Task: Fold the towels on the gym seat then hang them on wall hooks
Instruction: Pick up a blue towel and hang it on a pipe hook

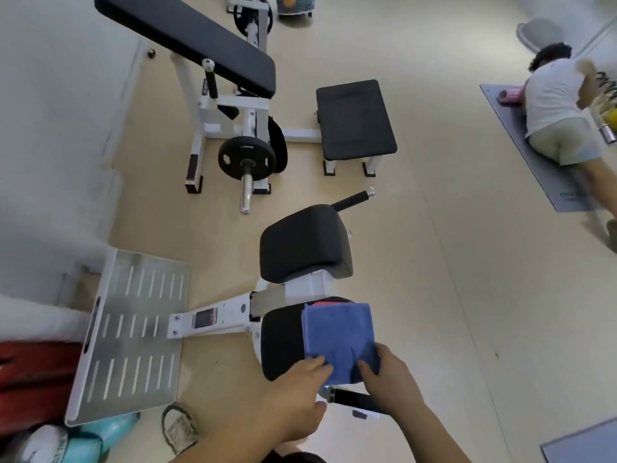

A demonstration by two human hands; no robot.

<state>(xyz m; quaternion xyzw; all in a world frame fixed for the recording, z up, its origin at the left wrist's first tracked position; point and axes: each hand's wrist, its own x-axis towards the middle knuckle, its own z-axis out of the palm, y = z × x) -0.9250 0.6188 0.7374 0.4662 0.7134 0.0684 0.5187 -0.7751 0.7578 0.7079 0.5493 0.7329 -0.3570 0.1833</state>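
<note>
A blue towel (337,332) lies folded on the black gym seat (282,342) near the bottom centre. A sliver of a red towel (325,301) shows under its far edge. My left hand (297,396) rests at the towel's near left corner, fingers reaching onto the cloth. At the near right corner my right hand (389,379) has its fingers curled over the towel's edge. The seat's black back pad (305,243) stands just beyond. No wall hooks are in view.
A metal footplate (133,332) lies to the left of the seat. A weight bench machine (213,95) with a plate (247,158) stands farther off beside a black padded stool (354,120). A person (561,108) kneels on a grey mat (534,155) at right. Red and teal gear (40,379) sits bottom left.
</note>
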